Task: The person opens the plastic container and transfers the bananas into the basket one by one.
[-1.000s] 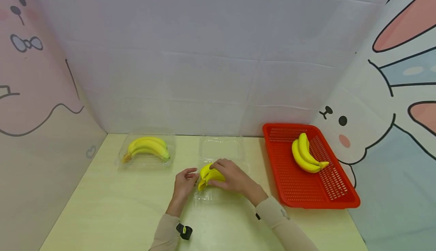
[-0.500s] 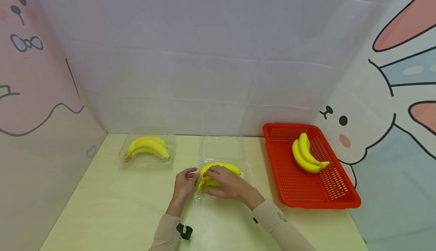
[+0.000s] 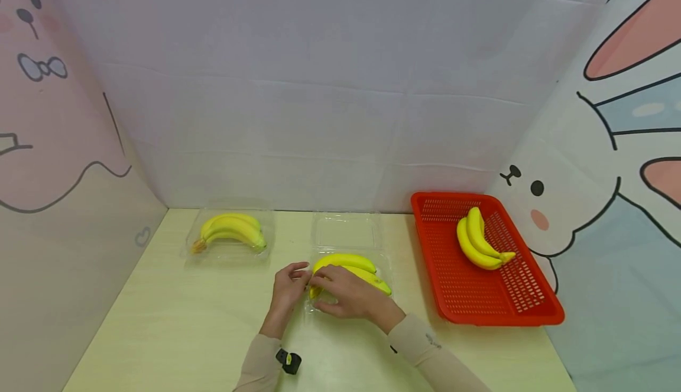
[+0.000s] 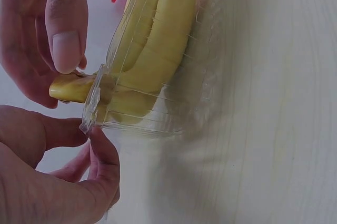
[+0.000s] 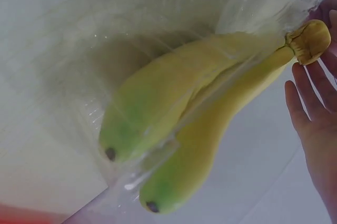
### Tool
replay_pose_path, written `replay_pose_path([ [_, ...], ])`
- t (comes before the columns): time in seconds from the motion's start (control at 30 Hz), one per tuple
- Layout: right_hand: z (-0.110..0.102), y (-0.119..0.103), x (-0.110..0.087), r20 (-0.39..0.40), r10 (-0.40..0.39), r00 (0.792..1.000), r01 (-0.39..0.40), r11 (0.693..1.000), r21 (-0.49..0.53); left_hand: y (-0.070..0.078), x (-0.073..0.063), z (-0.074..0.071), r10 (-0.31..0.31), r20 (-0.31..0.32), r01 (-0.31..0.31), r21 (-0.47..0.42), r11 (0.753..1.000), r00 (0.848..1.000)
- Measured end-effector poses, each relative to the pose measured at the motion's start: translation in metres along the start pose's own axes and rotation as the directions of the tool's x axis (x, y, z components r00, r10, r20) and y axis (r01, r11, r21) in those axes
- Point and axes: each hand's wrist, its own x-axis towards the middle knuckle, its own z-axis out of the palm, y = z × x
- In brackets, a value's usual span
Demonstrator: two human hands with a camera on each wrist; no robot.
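Just below the middle of the head view, a banana bunch (image 3: 351, 262) is held within a clear container (image 4: 171, 121), its stem projecting over the left rim. By the left hand (image 3: 288, 288), that rim is pinched between thumb and fingers. Over the stem end the right hand (image 3: 348, 291) is poised, its thumb and fingers apart; whether the stem is touched cannot be told. Just beyond, a transparent lid (image 3: 344, 232) is seen. Left of centre, a second bunch (image 3: 231, 226) is contained in another clear box (image 3: 269, 226). At the right, a third bunch (image 3: 473, 247) is held in a red basket (image 3: 468, 297). All are set on a pale table (image 3: 175, 321).
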Motion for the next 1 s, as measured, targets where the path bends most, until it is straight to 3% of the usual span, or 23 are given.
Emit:
replay_pose_path([
  [0.3, 0.006, -0.001, 0.003, 0.014, -0.008, 1.000, 0.009, 0.999, -0.040, 0.001, -0.001, 0.000, 0.004, -0.003, -0.004, 0.016, 1.000, 1.000],
  [0.53, 0.010, -0.004, 0.006, 0.039, 0.028, 0.999, -0.023, 0.991, -0.130, 0.002, -0.001, 0.000, 0.002, -0.006, -0.002, 0.014, 1.000, 1.000],
  [0.73, 0.008, -0.007, 0.007, 0.014, 0.011, 1.000, -0.008, 0.979, -0.204, 0.001, 0.000, 0.000, -0.009, -0.008, 0.009, 0.000, 1.000, 1.000],
  [1.0, -0.001, -0.009, 0.006, -0.020, -0.005, 1.000, 0.001, 0.979, -0.203, 0.001, -0.001, -0.001, 0.002, 0.000, -0.002, -0.007, 1.000, 1.000],
])
